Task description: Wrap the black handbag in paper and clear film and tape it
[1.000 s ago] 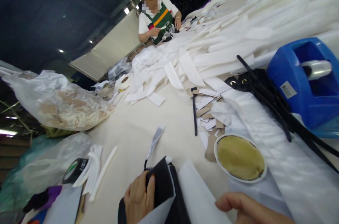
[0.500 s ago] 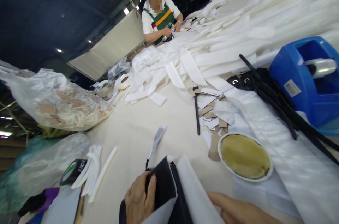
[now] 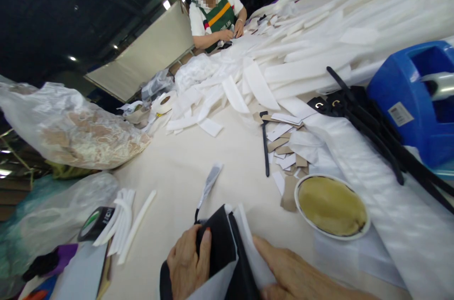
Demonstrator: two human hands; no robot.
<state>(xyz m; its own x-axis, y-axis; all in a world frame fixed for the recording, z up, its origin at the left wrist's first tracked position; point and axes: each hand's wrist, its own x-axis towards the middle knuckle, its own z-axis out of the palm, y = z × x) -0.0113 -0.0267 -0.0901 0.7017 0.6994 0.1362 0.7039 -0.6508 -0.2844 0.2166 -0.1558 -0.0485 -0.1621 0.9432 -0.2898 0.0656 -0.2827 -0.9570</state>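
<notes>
A black leather-like article (image 3: 218, 238), folded and looking like a small bag, stands at the bottom centre, its lower part out of view. My left hand (image 3: 187, 262) is closed on its left side, thumb across the black face. A white sheet (image 3: 244, 224) lies along its right side. My right hand (image 3: 287, 267) is closed on this sheet, pressing it towards the black article; some of its fingers are hidden. White sheeting (image 3: 216, 286) also covers the lower front. From the far left corner a plastic-wrapped pull (image 3: 210, 184) extends onto the table.
To the right are an oval dish of yellowish material (image 3: 331, 205), paper scraps (image 3: 287, 149), black straps (image 3: 372, 130) and a blue tape dispenser (image 3: 400, 101). White rods (image 3: 122, 224) and a tape roll (image 3: 95, 224) lie left. A co-worker (image 3: 218, 16) works at the far side.
My right hand has moved left and up against the white sheet, which now sits closer to the black article. My left hand keeps its hold. The view has shifted slightly.
</notes>
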